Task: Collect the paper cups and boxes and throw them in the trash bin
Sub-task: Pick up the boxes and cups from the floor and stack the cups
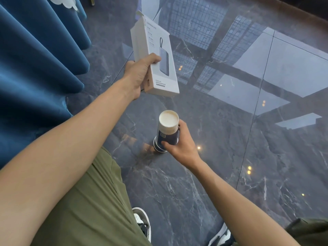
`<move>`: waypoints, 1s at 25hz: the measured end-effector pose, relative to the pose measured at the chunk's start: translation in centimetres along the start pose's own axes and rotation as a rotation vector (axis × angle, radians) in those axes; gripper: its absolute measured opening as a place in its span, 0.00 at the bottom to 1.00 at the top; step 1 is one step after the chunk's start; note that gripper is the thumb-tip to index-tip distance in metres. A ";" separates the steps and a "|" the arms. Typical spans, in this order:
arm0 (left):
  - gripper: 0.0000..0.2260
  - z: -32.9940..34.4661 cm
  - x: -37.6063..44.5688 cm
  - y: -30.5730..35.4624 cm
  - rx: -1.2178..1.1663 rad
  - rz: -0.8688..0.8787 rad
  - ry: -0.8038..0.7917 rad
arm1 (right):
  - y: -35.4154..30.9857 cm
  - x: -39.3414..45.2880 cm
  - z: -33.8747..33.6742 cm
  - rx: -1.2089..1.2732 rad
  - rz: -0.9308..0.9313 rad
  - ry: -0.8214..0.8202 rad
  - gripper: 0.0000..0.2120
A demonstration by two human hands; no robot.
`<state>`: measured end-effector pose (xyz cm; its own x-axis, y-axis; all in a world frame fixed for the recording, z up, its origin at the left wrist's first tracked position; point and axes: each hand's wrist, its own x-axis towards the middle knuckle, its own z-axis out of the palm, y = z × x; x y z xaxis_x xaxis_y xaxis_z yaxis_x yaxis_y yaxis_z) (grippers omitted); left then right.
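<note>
A glossy dark marble floor [221, 157] fills the view, with blue curtains [35, 68] hanging at the left. The left hand [138, 75] is clamped on a white box [156, 55], raised; the right hand [181, 144] is wrapped around stacked paper cups [167, 128], bottoms up. Sneakers [142, 222] show below.

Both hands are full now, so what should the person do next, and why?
Probably walk off to find the trash bin. The left hand holds the white box, the right hand holds the paper cups, and no bin shows on the floor.
</note>
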<state>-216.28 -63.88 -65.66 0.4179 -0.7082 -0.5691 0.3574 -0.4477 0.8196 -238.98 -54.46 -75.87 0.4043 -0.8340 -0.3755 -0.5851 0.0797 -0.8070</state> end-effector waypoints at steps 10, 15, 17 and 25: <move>0.36 0.1 -0.4 0.3 0.002 -0.005 -0.019 | 3.4 -1.3 1.3 -0.345 -0.206 0.088 0.43; 0.29 0.4 -0.5 0.5 0.011 -0.009 -0.002 | -1.2 3.6 3.4 -1.121 -0.479 -0.181 0.22; 0.29 0.3 -0.4 0.6 0.012 -0.012 0.015 | -2.1 4.7 5.0 -1.475 -0.345 -0.358 0.16; 0.26 0.1 0.1 -0.7 0.033 -0.034 0.027 | 0.1 5.7 3.6 -1.824 0.107 -0.451 0.27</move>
<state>-216.61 -63.69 -66.22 0.4281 -0.6777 -0.5979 0.3440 -0.4897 0.8012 -234.18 -57.21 -79.73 0.2725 -0.6542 -0.7055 -0.4252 -0.7396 0.5217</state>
